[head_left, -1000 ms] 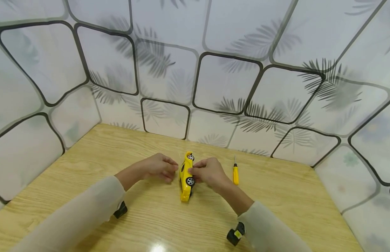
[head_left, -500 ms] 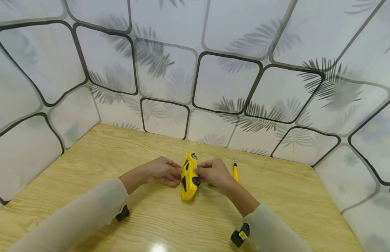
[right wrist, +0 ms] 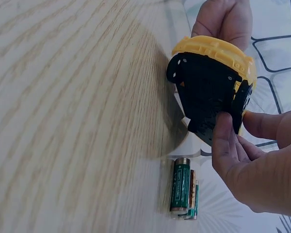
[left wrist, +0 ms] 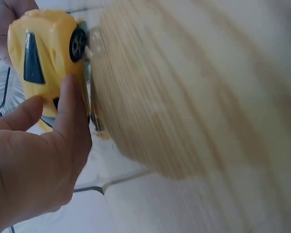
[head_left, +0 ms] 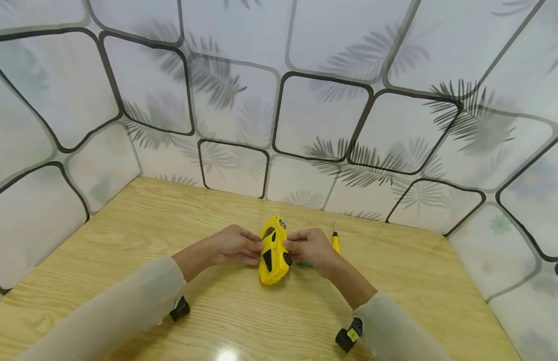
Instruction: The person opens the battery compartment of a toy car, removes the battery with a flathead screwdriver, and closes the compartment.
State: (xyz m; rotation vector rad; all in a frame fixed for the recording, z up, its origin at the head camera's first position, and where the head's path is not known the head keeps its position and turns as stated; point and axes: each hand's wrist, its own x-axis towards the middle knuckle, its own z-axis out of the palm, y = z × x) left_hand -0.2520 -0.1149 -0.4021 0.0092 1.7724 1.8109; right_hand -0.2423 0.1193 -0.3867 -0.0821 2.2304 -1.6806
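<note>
A yellow toy car (head_left: 274, 253) with black wheels and dark windows is held between both hands, tilted so its roof and right-hand wheels show in the head view. My left hand (head_left: 235, 244) grips its left side, thumb on the roof and fingers along the flank in the left wrist view. On the other side my right hand (head_left: 315, 250) pinches the car by the wheel side, thumb above and fingertips on the black underside (right wrist: 203, 92). Several green batteries (right wrist: 180, 187) lie on the table by the right hand, mostly hidden behind it in the head view.
Right of the right hand lies a yellow-handled screwdriver (head_left: 335, 241), partly covered by the forearm. The wooden table (head_left: 242, 321) ends at a patterned wall (head_left: 321, 115) behind and at both sides. Black wrist cameras hang under both forearms.
My left hand has come in and taken hold of the car. The car has turned from its side, roof tipping upward, and shifted slightly right; the green batteries became partly visible.
</note>
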